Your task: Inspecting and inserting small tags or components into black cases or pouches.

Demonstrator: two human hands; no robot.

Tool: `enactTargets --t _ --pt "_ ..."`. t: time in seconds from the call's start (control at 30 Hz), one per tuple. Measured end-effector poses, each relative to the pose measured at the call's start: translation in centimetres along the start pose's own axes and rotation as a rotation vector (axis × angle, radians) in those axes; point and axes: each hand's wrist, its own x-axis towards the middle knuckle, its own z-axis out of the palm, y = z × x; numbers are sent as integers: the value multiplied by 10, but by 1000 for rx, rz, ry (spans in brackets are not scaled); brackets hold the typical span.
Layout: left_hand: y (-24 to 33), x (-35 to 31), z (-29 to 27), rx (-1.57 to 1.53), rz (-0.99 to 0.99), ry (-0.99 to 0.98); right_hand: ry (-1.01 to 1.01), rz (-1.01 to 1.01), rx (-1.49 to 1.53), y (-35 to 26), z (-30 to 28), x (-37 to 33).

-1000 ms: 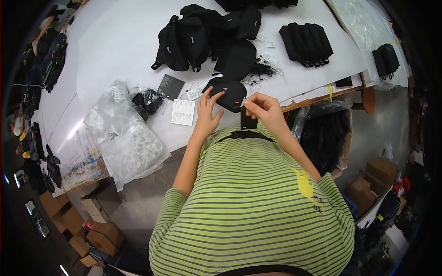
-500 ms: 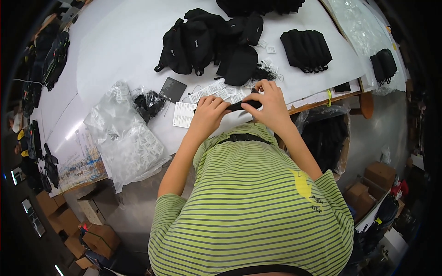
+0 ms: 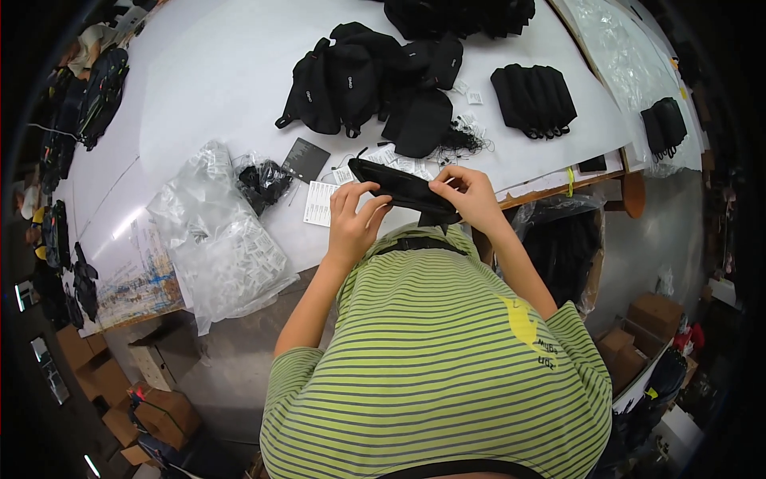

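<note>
Just above the table's near edge, a small black pouch (image 3: pixel 405 188) is stretched between my two hands, its long mouth parted so the dark inside shows. My left hand (image 3: pixel 353 223) pinches the rim near its left end with thumb and fingers. At the other end, my right hand (image 3: pixel 471 198) grips the edge with bent fingers. Behind the pouch lie white printed labels, partly hidden by it, and a tangle of black cords (image 3: pixel 463 140). A white printed sheet (image 3: pixel 317 204) and a dark grey card (image 3: pixel 305 160) rest beside my left hand.
A heap of black bags (image 3: pixel 339 88) covers the table's middle, with more black goods (image 3: pixel 455 17) behind. Stacked black pouches (image 3: pixel 533 100) sit to the right. Clear plastic bags of labels (image 3: pixel 219 247) lie left. Below the edge at right stands a lined box (image 3: pixel 562 247) of black items.
The pouch was a narrow dark strip between my closed fingers; now it is tilted up and spread at its mouth. My left hand has dropped slightly, and both hands grip nearer its ends.
</note>
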Motion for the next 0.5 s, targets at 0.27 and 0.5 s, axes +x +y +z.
enactTargets --t 0.27,0.5 --pt "-3 3 0 -138 -32 -153 -61 -230 -249 -29 3 -12" --pt "0 3 -4 -122 58 -119 -115 -202 -214 -24 1 -13"
